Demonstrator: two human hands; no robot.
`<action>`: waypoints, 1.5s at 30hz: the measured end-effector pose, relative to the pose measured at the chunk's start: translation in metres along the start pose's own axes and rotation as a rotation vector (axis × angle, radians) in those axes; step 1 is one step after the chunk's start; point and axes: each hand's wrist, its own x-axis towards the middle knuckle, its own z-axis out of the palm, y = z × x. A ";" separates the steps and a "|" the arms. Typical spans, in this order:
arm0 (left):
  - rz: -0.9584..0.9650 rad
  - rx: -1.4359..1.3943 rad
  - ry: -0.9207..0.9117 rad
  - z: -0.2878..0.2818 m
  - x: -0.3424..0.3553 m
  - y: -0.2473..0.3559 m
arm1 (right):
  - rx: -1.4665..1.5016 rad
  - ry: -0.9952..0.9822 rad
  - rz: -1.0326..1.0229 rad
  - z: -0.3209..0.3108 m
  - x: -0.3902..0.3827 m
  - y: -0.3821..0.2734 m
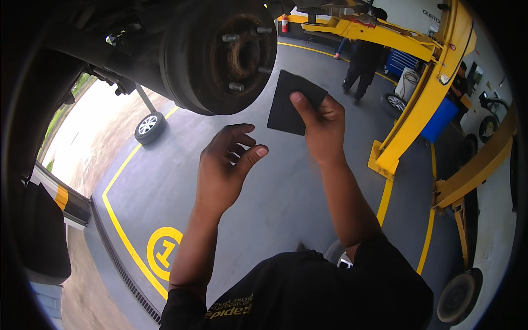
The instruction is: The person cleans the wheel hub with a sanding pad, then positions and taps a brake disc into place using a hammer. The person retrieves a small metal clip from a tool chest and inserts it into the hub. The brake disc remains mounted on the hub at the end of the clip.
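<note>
My right hand (319,118) grips a square black sheet (287,104), which looks like sandpaper, with the thumb pressed on its face. To the left, my left hand (223,159) is raised with its fingers curved and apart from the thumb, nothing between them. Just above both hands hangs a dark, rusty brake drum (203,60) with several wheel studs (236,86) sticking out around its hub. Neither hand touches the drum. The sheet's upper left edge is close to the drum's right side.
A yellow lift post (415,104) stands at the right, its yellow arm (368,36) reaching across the top. A wheel (149,127) lies on the grey floor at the left. Farther back, a person in dark trousers (363,71) stands near a blue tool chest (399,63).
</note>
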 end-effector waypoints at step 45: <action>0.969 0.368 0.616 -0.060 0.124 0.033 | -0.486 -0.079 -0.700 0.035 0.094 -0.007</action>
